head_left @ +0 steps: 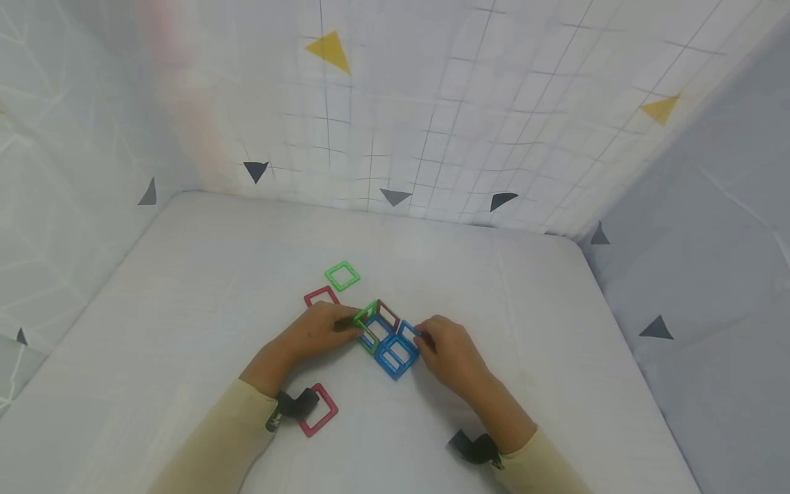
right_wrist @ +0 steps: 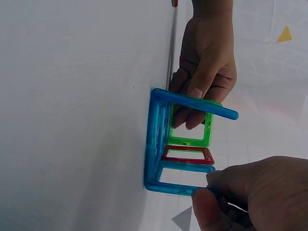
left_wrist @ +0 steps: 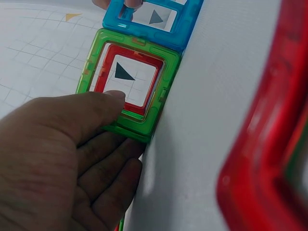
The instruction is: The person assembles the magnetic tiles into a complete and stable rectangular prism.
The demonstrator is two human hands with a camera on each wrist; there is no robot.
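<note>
Square magnetic tiles make up a low joined structure in the middle of the table in the head view. Its blue base tiles [head_left: 396,374] lie flat, with green, red and blue tiles standing on them. My left hand [head_left: 317,333] holds a green tile [left_wrist: 163,103] on the structure's left side, thumb over the frame and fingers behind. A red tile [left_wrist: 137,53] shows through that frame. My right hand [head_left: 453,353] pinches an upright blue tile [right_wrist: 173,189] between thumb and finger. Another blue tile [right_wrist: 197,102] stands across from it in the right wrist view.
A loose green tile [head_left: 352,269] lies behind the structure, beside a red tile [head_left: 316,292] partly covered by the left hand. Another red tile [head_left: 329,398] lies close to the left wrist's black camera [head_left: 297,403]. Patterned fabric walls surround the pale table [head_left: 494,288].
</note>
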